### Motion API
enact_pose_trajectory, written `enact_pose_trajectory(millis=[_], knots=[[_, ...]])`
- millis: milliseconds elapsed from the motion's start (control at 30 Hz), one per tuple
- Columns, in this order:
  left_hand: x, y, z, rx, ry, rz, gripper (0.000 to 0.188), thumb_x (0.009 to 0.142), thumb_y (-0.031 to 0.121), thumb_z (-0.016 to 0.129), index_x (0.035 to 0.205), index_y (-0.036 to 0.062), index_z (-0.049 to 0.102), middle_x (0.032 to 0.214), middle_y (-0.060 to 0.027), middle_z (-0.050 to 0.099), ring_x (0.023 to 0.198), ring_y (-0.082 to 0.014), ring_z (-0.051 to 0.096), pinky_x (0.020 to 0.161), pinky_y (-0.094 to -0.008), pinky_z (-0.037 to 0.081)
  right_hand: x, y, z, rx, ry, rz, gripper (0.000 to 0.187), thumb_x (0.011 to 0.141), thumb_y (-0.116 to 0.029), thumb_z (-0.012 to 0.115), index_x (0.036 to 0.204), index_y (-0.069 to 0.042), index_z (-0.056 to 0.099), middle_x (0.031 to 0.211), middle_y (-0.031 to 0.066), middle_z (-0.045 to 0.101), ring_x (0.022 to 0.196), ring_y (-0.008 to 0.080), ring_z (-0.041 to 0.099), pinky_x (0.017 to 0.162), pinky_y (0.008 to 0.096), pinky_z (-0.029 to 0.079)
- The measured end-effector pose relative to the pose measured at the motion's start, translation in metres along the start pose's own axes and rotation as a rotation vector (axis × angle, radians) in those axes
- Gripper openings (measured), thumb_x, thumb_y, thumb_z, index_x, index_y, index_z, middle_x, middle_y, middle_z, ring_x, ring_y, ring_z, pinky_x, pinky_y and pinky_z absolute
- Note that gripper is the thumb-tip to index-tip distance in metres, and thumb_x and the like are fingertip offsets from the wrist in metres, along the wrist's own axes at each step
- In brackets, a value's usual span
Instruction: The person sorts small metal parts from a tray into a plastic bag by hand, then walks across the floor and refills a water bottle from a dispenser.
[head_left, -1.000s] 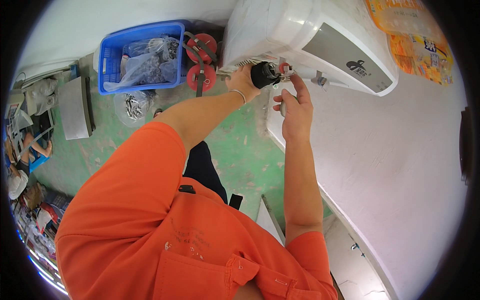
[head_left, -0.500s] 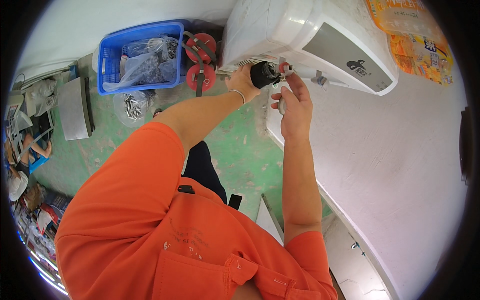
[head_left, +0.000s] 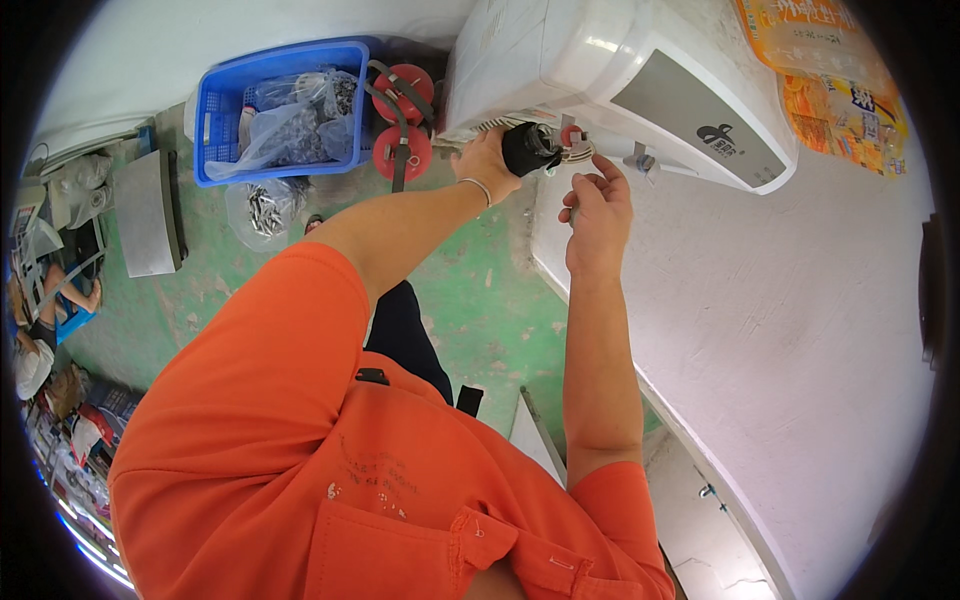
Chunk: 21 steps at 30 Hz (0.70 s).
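A large white water dispenser with a grey front panel is fixed high at the wall. Below its small tap, with a red part, my left hand holds a black bottle round its side. The bottle's open top is turned toward the tap. Just right of the tap, my right hand has its fingers curled, the index finger still stretched near the tap. In its curled fingers is a small round lid-like piece, mostly hidden.
A blue plastic basket holds clear bags of small parts. Beside it are two red round objects with dark straps and a bag of metal pieces. A second tap sits further right, orange packets beyond. Another person sits at far left.
My right hand has drawn back a little from the tap, and its fingers have curled more over the round piece. My left hand and the bottle have stayed in place.
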<state>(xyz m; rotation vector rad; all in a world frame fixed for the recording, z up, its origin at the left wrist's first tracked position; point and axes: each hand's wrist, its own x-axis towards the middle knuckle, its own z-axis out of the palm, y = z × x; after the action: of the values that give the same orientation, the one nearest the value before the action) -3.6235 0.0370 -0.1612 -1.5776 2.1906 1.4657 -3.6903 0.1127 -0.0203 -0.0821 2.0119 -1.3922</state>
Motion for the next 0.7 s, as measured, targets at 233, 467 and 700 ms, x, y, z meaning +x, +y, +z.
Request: enact_pose_trajectory(millis=[233,467,700], knots=[[-0.001,0.0,-0.001,0.001,-0.006,0.005,0.074,0.054,0.02,0.075,0.12,0.0199,0.042,0.121,-0.0021,0.047,0.116,-0.0241,0.042,0.098,-0.0544,0.028,0.005,0.008,0.001,-0.14,-0.032,-0.037,0.044,0.075,-0.006,0.056,0.117,-0.004,0.046,0.079,0.0007,0.048,0.065,0.0081,0.045,0.054,0.0227,0.038],[0.001,-0.002,0.002,0.004,0.011,0.011,0.073,0.054,0.021,0.075,0.12,0.0199,0.042,0.121,-0.0023,0.047,0.116,-0.0239,0.042,0.097,-0.0545,0.029,0.009,0.012,-0.001,-0.177,-0.067,-0.082,0.046,0.075,-0.003,0.056,0.12,-0.002,0.044,0.08,0.0012,0.048,0.058,0.0058,0.043,0.044,0.0197,0.034],[0.0,-0.001,0.001,0.009,-0.016,0.015,0.073,0.055,0.02,0.074,0.12,0.0196,0.042,0.12,-0.0024,0.047,0.116,-0.0242,0.042,0.097,-0.0536,0.03,0.009,0.012,0.0,-0.155,-0.082,-0.035,0.051,0.075,-0.003,0.055,0.125,0.0,0.042,0.079,0.0006,0.047,0.058,0.0059,0.043,0.045,0.0204,0.035]])
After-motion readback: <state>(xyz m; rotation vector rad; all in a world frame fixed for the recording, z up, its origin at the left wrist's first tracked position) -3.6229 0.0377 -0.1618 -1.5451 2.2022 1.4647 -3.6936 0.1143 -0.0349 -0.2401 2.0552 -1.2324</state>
